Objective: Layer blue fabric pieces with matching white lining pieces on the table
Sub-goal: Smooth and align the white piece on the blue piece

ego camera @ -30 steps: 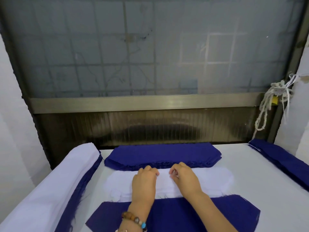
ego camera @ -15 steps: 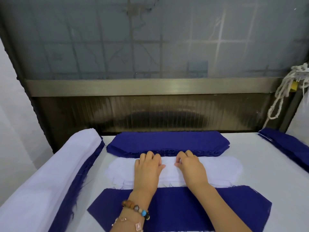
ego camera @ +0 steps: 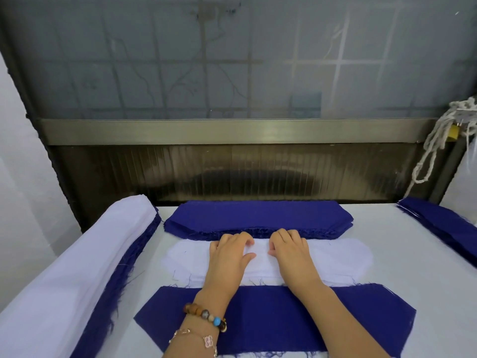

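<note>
While left hand [ego camera: 229, 257] fingers rest loosely on white lining stack [ego camera: 335, 257], on surface [ego camera: 400, 241] between blue stack [ego camera: 258, 215] and single blue piece [ego camera: 284, 319], right hand [ego camera: 291, 254] fingers curl, grip unclear. Risk: two thin linings lift together.

Near piece [ego camera: 273, 319]: plain deep blue. Lining [ego camera: 335, 257]: plain white. Far stack [ego camera: 258, 215]: the same blue. Surface [ego camera: 413, 270]: white. Left pile [ego camera: 64, 267]: white over blue. Bracelet [ego camera: 206, 315]: brown, grey and turquoise beads. Chain [ego camera: 185, 333]: gold, with a pink flower.
</note>
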Demonstrator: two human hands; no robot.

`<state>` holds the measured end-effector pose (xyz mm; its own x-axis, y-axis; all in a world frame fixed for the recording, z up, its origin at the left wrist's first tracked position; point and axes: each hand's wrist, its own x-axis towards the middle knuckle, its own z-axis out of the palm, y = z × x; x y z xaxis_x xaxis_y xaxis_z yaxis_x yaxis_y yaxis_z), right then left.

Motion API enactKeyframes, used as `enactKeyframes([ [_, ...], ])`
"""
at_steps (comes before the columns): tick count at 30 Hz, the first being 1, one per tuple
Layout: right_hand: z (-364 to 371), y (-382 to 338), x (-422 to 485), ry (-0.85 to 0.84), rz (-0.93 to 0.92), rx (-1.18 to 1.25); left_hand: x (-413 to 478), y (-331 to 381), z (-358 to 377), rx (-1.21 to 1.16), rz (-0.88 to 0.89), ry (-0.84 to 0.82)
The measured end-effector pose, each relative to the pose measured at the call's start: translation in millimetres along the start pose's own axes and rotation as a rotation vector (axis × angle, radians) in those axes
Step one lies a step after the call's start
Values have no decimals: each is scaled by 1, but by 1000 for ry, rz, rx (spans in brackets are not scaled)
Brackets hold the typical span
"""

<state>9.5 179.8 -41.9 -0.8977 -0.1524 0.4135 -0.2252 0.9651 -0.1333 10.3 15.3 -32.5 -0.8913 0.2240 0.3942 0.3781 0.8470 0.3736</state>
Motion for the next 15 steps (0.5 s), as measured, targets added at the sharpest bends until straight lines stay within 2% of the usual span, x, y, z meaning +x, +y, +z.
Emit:
enactKeyframes([
  [5,-1,0,1,1,18,101,2,2,1,45,-12,-34],
  [15,-5,-6,-2,40,-41,66,2,2,2,148,19,-31],
])
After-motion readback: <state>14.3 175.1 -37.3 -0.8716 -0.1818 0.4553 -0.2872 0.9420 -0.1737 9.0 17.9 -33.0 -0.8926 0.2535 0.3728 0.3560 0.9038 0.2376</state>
